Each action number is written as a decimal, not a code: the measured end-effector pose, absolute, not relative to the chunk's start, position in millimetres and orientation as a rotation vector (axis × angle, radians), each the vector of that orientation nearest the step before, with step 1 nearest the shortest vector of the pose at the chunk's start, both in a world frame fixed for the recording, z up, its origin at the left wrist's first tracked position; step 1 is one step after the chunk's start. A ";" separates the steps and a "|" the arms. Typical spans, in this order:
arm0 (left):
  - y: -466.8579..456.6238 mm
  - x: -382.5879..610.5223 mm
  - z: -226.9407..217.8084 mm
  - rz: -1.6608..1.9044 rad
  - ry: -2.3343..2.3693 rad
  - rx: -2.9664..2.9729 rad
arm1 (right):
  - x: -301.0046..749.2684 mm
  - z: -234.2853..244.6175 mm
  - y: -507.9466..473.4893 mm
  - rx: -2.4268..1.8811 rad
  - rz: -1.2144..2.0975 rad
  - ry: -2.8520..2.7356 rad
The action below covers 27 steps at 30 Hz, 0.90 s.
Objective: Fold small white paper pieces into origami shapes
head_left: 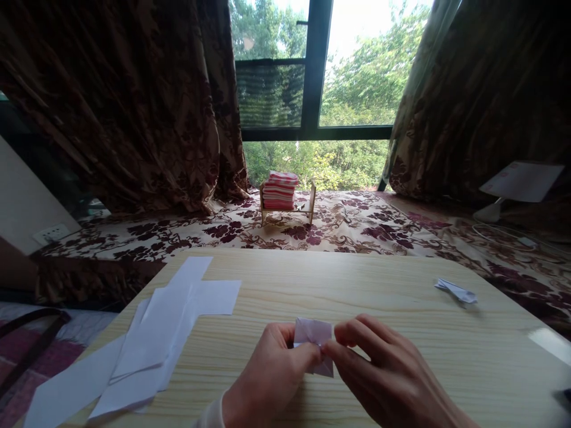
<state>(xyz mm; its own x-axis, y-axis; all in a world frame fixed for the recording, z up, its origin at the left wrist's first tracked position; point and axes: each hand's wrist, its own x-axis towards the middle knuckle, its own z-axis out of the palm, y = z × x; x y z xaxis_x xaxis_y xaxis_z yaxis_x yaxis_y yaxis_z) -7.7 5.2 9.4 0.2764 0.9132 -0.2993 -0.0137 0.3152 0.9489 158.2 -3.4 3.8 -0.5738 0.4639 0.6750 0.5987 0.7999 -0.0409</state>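
A small white folded paper [313,330], roughly square with creases meeting near its middle, is held just above the near part of the table. My left hand [272,371] grips it from the left, thumb pressed on its face; the fingers behind are partly hidden. From the right, my right hand [379,362] meets the paper, with fingertips pinched at its middle and right edge and the other fingers curled. To the left lies a spread of overlapping white paper strips [151,327]. A narrow, twisted-looking folded paper piece [455,291] rests at the far right of the table.
The light wooden table [357,279] has rounded far corners. Beyond it, a flowered cloth covers the window ledge [348,223], bearing a small wooden rack [311,205] with stacked red-and-white cloths [280,191]. A white lamp [520,181] with a cord stands at right.
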 end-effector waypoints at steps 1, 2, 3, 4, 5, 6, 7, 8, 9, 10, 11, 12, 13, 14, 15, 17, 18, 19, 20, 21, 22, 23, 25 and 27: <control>5.1 -7.7 9.8 0.817 1.083 1.024 | 158.7 3.9 -3.2 -0.774 -0.252 -2.289; 5.0 -7.7 9.8 0.830 1.064 0.994 | 159.3 3.8 -3.0 -0.768 -0.246 -2.292; 5.0 -7.9 9.3 0.837 1.048 0.971 | 159.8 3.6 -2.8 -0.762 -0.236 -2.294; 5.1 -8.2 8.5 0.840 1.038 0.957 | 160.4 3.1 -2.5 -0.755 -0.224 -2.295; 5.3 -8.7 7.5 0.835 1.030 0.956 | 161.1 2.5 -2.3 -0.748 -0.215 -2.295; 5.5 -9.2 6.6 0.824 1.021 0.961 | 161.8 1.8 -2.0 -0.739 -0.206 -2.297; 5.8 -9.8 5.8 0.809 1.007 0.964 | 162.5 1.0 -1.6 -0.731 -0.200 -2.299; 6.1 -10.3 5.3 0.800 0.989 0.963 | 163.2 0.2 -1.3 -0.723 -0.195 -2.304; 6.3 -10.7 5.1 0.793 0.966 0.959 | 163.9 -0.5 -1.0 -0.717 -0.188 -2.310; 6.5 -11.0 5.3 0.790 0.944 0.949 | 164.5 -1.2 -0.6 -0.711 -0.178 -2.317; 6.6 -11.1 5.8 0.785 0.925 0.938 | 165.1 -1.7 -0.3 -0.708 -0.167 -2.324; 6.5 -11.1 6.4 0.786 0.915 0.925 | 165.7 -2.2 -0.1 -0.707 -0.157 -2.331; 6.3 -11.0 7.1 0.789 0.910 0.917 | 166.4 -2.6 0.0 -0.705 -0.152 -2.335; 6.0 -10.9 7.7 0.797 0.915 0.904 | 167.0 -2.8 0.1 -0.704 -0.150 -2.338; 5.7 -10.6 8.2 0.809 0.925 0.887 | 167.6 -2.9 0.0 -0.701 -0.148 -2.338; 5.2 -9.6 8.7 0.822 0.947 0.872 | 168.6 -2.7 -0.5 -0.695 -0.142 -2.334; 5.2 -9.0 8.6 0.825 0.955 0.878 | 168.8 -2.5 -0.8 -0.693 -0.139 -2.329; 5.3 -8.3 8.5 0.825 0.961 0.893 | 168.7 -2.3 -1.0 -0.694 -0.132 -2.324; 5.3 -7.7 8.3 0.836 0.969 0.911 | 168.2 -2.1 -1.2 -0.701 -0.121 -2.316; 5.4 -7.1 8.1 0.840 0.975 0.929 | 167.4 -2.0 -1.2 -0.714 -0.103 -2.301; 5.4 -6.6 7.9 0.846 0.985 0.946 | 166.2 -2.0 -1.2 -0.735 -0.068 -2.282; 5.2 -6.3 7.8 0.851 0.996 0.964 | 164.9 -2.0 -1.0 -0.758 -0.021 -2.252; 4.6 -6.3 7.7 0.863 1.016 1.023 | 162.0 -2.3 -0.6 -0.833 0.116 -2.162; 3.9 -6.8 7.6 0.891 1.054 1.118 | 159.7 -2.7 -0.2 -0.961 0.284 -2.051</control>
